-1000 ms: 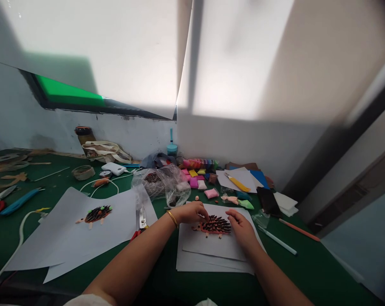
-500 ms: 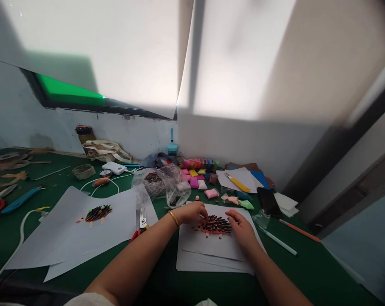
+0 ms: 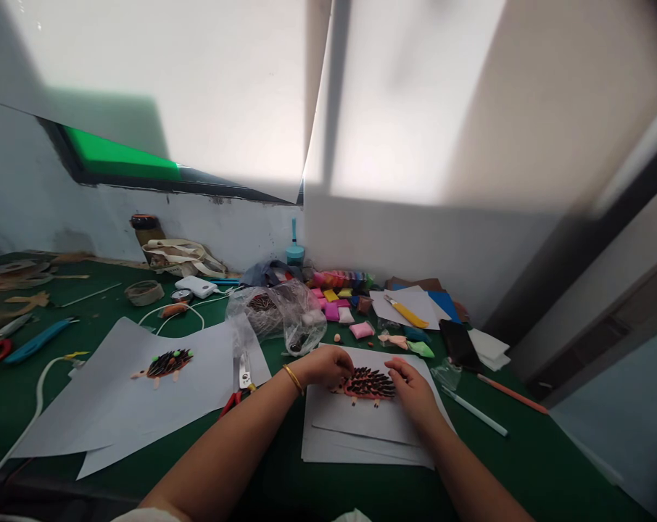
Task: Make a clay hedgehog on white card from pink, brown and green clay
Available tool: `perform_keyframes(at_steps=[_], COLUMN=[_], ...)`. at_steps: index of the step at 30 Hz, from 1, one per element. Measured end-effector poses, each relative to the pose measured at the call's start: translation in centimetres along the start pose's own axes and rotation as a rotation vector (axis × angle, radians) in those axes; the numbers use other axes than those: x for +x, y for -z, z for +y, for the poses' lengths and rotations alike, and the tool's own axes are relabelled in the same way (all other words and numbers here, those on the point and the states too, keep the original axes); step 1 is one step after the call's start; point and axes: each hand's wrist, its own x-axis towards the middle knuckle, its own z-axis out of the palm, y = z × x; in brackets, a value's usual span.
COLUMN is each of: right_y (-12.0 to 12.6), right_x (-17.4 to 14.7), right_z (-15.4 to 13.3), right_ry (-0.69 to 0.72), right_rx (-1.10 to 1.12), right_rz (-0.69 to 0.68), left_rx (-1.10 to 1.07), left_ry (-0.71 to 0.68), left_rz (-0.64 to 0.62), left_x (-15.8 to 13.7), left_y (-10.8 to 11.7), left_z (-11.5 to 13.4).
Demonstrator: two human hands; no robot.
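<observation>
A hedgehog figure (image 3: 370,383), with dark pointed spines and a reddish outline, lies on white paper (image 3: 372,428) in front of me. My left hand (image 3: 328,365) is bent over its head end, fingertips pinched together. Whatever is between those fingertips is hidden. At the tail end rests my right hand (image 3: 412,388), its fingers loosely curved and apart, holding nothing that I can see. Small pale feet show under the figure's body. To the left, a second hedgehog (image 3: 169,364) with green balls on its back lies on other white sheets (image 3: 198,397).
Behind the paper are colourful clay packets (image 3: 333,312) and a clear plastic bag (image 3: 277,315). Scissors (image 3: 244,373) lie left of my left arm. A yellow cutter (image 3: 407,310), a white pen (image 3: 475,412) and an orange pencil (image 3: 513,394) lie to the right.
My left hand has shifted very slightly over the hedgehog's head end. My right hand stays in place. A blurred shape, perhaps another person's hand, has left the far left edge.
</observation>
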Motion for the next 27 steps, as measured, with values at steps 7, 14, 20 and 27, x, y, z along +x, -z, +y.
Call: perform_keyframes(at_steps=[7, 14, 20, 27], right_y=[0.0, 0.0, 0.0, -0.1], right_x=[-0.1, 0.0, 0.0, -0.1], right_z=[-0.4, -0.4, -0.2, -0.1], right_ry=[-0.013, -0.016, 0.003, 0.056], right_rx=[0.005, -0.007, -0.006, -0.016], right_rz=[0.005, 0.001, 0.0, 0.026], left_rx=[0.111, 0.13, 0.113, 0.142], left_ry=[-0.042, -0.09, -0.087, -0.098], left_rz=[0.009, 0.035, 0.071, 0.07], left_x=[-0.5, -1.0, -1.0, -1.3], left_y=[0.1, 0.5, 0.3, 0.2], left_z=[0.8, 1.8, 2.1, 1.9])
